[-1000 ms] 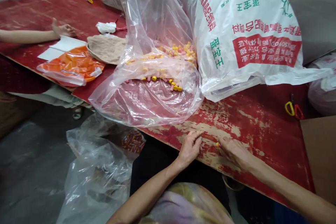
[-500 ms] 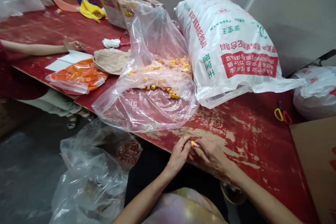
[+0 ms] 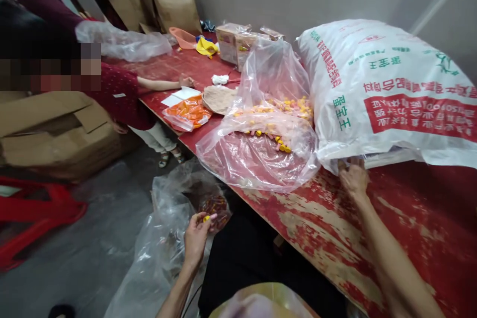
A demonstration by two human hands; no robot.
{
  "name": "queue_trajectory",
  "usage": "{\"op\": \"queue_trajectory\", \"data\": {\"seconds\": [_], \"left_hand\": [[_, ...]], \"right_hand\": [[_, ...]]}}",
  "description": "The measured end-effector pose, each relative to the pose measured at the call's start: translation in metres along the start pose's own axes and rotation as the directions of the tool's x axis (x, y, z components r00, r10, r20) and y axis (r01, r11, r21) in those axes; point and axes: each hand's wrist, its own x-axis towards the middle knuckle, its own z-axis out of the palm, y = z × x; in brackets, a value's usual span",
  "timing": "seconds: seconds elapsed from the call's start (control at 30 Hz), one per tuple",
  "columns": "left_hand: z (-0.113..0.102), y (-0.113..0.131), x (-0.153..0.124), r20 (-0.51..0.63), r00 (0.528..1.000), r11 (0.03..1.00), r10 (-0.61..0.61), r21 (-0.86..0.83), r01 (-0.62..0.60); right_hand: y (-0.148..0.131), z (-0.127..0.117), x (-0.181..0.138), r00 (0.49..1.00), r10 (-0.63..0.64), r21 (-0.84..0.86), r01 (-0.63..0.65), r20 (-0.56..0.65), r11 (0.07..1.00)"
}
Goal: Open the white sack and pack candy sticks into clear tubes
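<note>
My left hand (image 3: 196, 236) is off the table's left edge, fingers pinched on a small yellow and pink piece (image 3: 209, 217), held over a clear plastic bag on the floor (image 3: 167, 238) that holds several similar red and yellow pieces. My right hand (image 3: 353, 177) reaches forward across the worn red table (image 3: 328, 228) to the lower edge of the big white printed sack (image 3: 387, 94); its fingers are curled and partly hidden under the sack's edge. A clear bag on the table (image 3: 261, 149) holds a heap of yellow and pink pieces (image 3: 283, 109).
Another person in a dark red top (image 3: 119, 99) sits at the table's left side, a hand resting on it. An orange packet (image 3: 188, 112), white paper, a beige cloth (image 3: 219, 98) and boxes lie farther back. Cardboard boxes (image 3: 55, 129) and a red stool (image 3: 33, 208) stand on the floor.
My hands were together at the table's front edge on a small piece. My left hand has carried it down over the floor bag; my right hand has reached up to the white sack.
</note>
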Motion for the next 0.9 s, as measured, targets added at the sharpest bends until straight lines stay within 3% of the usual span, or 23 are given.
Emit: {"op": "queue_trajectory", "data": {"seconds": [0.1,0.17,0.23,0.33,0.43,0.53,0.67,0.77,0.9], "left_hand": [[-0.002,0.001,0.009,-0.042,0.978,0.943,0.204,0.277,-0.185],[0.007,0.018,0.007,-0.064,0.913,0.855,0.403,0.381,-0.351],[0.024,0.044,0.003,-0.057,0.825,0.775,0.562,0.385,-0.501],[0.064,0.088,0.006,0.040,0.721,0.679,0.692,0.303,-0.669],[0.122,0.124,0.023,0.207,0.672,0.629,0.711,0.241,-0.740],[0.186,0.146,0.042,0.395,0.639,0.558,0.660,0.311,-0.769],[0.252,0.157,0.055,0.521,0.604,0.490,0.603,0.355,-0.796],[0.275,0.160,0.060,0.554,0.600,0.502,0.577,0.339,-0.796],[0.273,0.162,0.068,0.563,0.630,0.561,0.535,0.321,-0.763]], "right_hand": [[-0.010,0.007,0.013,0.991,0.060,-0.160,-0.041,0.117,0.986],[-0.014,0.010,0.018,0.985,0.081,-0.201,-0.050,0.150,0.978],[-0.016,0.011,0.019,0.982,0.072,-0.201,-0.036,0.176,0.979],[-0.013,0.010,0.007,0.989,0.076,-0.086,-0.066,0.127,0.994],[-0.005,0.007,-0.026,0.992,0.111,0.204,-0.122,0.064,0.971],[0.005,0.007,-0.068,0.987,0.106,0.471,-0.151,0.121,0.869],[0.017,0.009,-0.106,0.983,0.075,0.592,-0.160,0.165,0.790],[0.019,0.012,-0.112,0.992,0.067,0.590,-0.115,0.104,0.799],[0.018,0.015,-0.108,0.994,0.054,0.599,-0.099,0.092,0.794]]}}
